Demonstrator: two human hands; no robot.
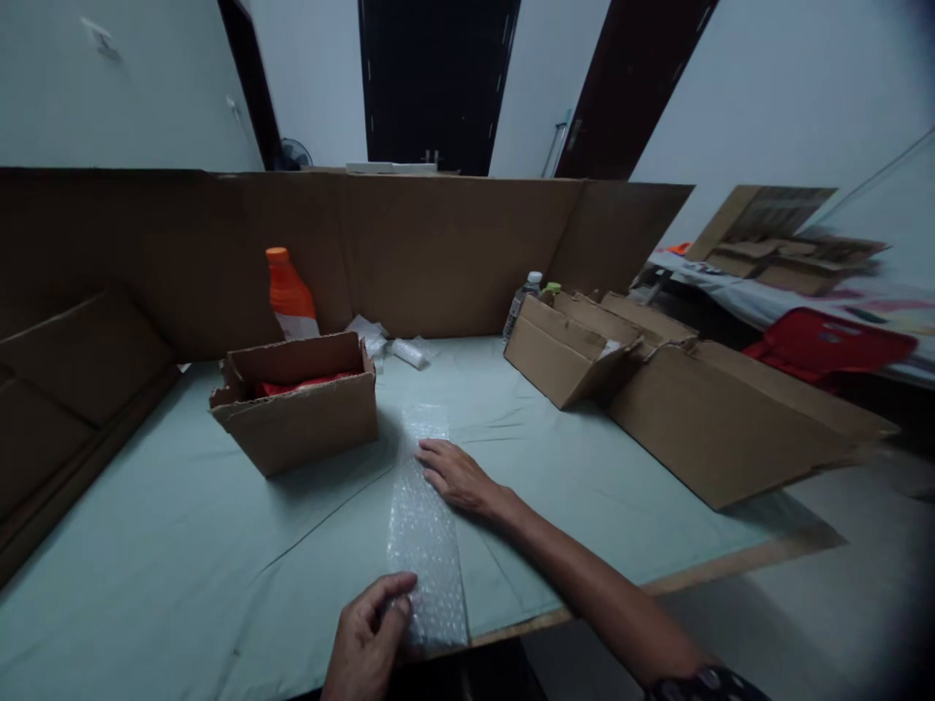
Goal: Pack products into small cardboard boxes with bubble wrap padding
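Note:
A long strip of bubble wrap [426,535] lies flat on the cloth-covered table and reaches its front edge. At the strip's near left edge, my left hand [369,628] has thumb and forefinger closed on the plastic. Farther up, my right hand [457,475] rests on the strip with its fingers stretched out, palm down. Left of the strip stands an open cardboard box [307,424] with something red [307,384] inside, touched by neither hand.
Behind the box are an orange bottle [292,292] and small bubble-wrapped pieces [410,352]. Open cardboard boxes [730,419] stand on the right, with a clear bottle [520,304] behind. A tall cardboard screen [453,253] closes off the back; a folded cardboard piece [80,370] stands left.

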